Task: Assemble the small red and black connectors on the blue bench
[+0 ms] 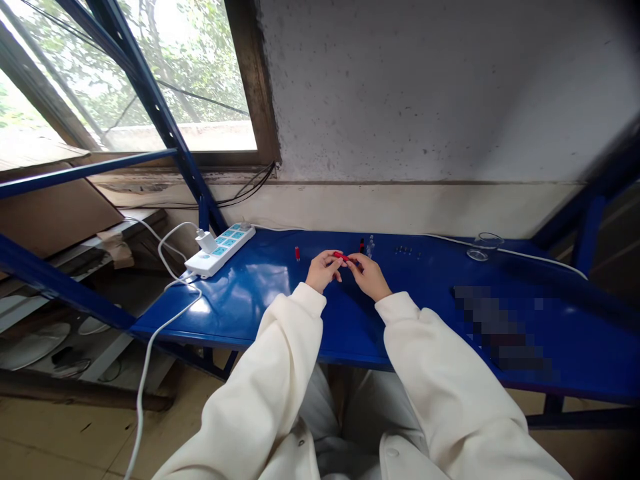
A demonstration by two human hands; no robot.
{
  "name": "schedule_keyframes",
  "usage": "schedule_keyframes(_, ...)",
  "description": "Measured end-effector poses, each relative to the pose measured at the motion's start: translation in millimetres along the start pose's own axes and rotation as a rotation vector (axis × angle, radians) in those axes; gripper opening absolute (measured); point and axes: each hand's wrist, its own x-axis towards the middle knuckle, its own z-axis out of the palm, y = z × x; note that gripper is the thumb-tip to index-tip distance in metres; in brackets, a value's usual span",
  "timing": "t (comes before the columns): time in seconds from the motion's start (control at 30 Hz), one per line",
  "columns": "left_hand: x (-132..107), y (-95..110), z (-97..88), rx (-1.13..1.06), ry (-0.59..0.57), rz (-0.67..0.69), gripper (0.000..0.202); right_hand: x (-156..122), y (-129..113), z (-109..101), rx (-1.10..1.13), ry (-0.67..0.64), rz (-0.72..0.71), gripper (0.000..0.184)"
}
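On the left of a glossy blue tabletop (260,313), we see a long white power strip with pale blue sockets (216,259), a white plug (204,241) standing in it. To its right, a small red upright cylinder (297,253) stands alone, nearer our left hand than our right. Our left hand (326,269), fingers bent and nearly closed, pinches a slim glossy red stick-like piece (341,256) raised above the tabletop between both hands. Its long axis runs mostly side to side, bridging the fingertips, with its right end slightly nearer us. Our right hand (367,275), thumb and fingers drawn together, grips that end; neither hand is clearly the closer. Just beyond the right hand stand a small dark and red upright piece (361,245) and, beside it, a small clear bottle-like piece (371,247). Farther right come a scatter of tiny dark pieces (404,251), too small to identify, and a clear round glass-like container (479,255) near the wall.
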Motion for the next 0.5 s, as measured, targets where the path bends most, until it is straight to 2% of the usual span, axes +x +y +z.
schedule_keyframes(0.5, 1.0, -1.8, -0.1, 0.057, 0.066, -0.016, 0.031, 0.6, 12.9, 6.0, -0.070, -0.050, -0.034, 0.025)
